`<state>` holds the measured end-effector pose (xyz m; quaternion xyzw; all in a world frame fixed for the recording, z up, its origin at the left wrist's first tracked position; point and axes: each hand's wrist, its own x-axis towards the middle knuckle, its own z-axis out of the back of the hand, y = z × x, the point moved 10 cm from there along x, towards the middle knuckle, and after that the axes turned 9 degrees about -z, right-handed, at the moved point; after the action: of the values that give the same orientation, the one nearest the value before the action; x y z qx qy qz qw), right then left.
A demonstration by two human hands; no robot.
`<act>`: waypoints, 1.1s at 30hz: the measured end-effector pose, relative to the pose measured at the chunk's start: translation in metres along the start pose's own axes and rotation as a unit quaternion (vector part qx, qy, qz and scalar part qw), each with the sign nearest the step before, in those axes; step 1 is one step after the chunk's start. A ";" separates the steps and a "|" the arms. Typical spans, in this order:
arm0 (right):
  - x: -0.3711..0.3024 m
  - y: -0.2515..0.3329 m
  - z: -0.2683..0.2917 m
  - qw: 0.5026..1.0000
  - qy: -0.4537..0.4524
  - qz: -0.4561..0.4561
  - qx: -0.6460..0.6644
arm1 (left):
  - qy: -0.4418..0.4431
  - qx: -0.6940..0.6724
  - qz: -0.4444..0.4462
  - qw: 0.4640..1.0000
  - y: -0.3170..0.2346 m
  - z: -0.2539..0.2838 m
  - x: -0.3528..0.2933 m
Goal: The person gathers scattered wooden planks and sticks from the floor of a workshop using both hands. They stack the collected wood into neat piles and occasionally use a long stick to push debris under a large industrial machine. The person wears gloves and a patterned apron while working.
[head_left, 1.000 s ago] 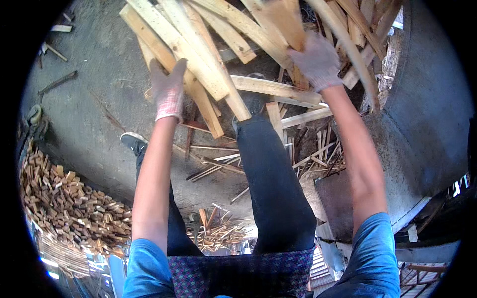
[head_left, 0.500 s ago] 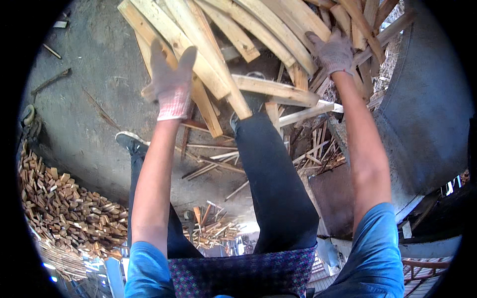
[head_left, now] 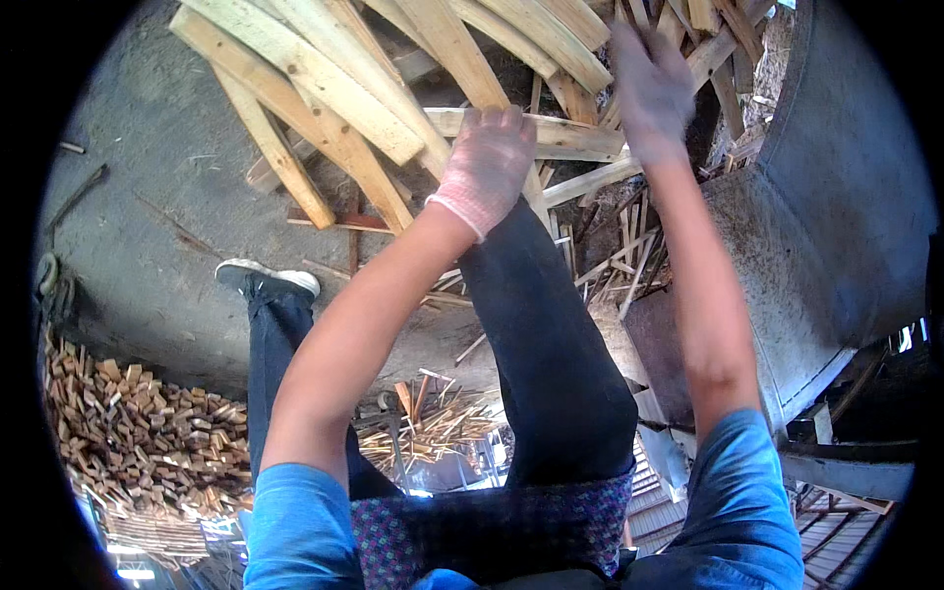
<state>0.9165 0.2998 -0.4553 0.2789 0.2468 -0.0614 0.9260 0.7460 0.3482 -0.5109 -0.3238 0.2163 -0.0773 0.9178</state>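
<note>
My left hand [head_left: 490, 165], in a pale knit glove with a pink cuff, is closed over a long wooden board [head_left: 457, 54] just above my right knee. Its fingers curl around the board near the lower end, and the palm hides part of the wood. To the right, my right hand [head_left: 651, 88], also gloved, is smeared by motion above the pile's right side, close to several board ends. Whether it holds any wood cannot be made out. More light-coloured planks [head_left: 324, 88] fan out left of my left hand, overlapping one another.
Thin wood strips [head_left: 629, 251] lie scattered beyond my right leg. A large dark metal sheet structure [head_left: 836, 197] rises on the right. Many short cut blocks [head_left: 147, 423] are heaped at lower left. My shoe [head_left: 267, 275] rests on the grey floor [head_left: 147, 236].
My left hand has moved right from the left planks onto a board and closed on it. My right hand has risen slightly and left the board it touched. The view has shifted a little.
</note>
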 end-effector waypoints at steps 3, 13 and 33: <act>-0.059 -0.195 0.066 0.951 -0.062 -0.293 0.077 | 0.041 0.078 0.032 0.996 -0.007 -0.007 0.032; -0.062 -0.444 -0.038 0.861 -0.017 -0.487 0.146 | 0.012 0.131 -0.097 0.987 -0.059 -0.038 0.066; -0.148 -0.289 0.050 0.779 -0.008 -0.285 0.559 | -0.293 -0.357 -0.198 0.865 -0.142 0.165 -0.020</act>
<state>0.7360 0.0267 -0.4871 0.6637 0.2297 -0.4520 0.5500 0.8016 0.3358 -0.2993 -0.6728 -0.1181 -0.0765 0.7264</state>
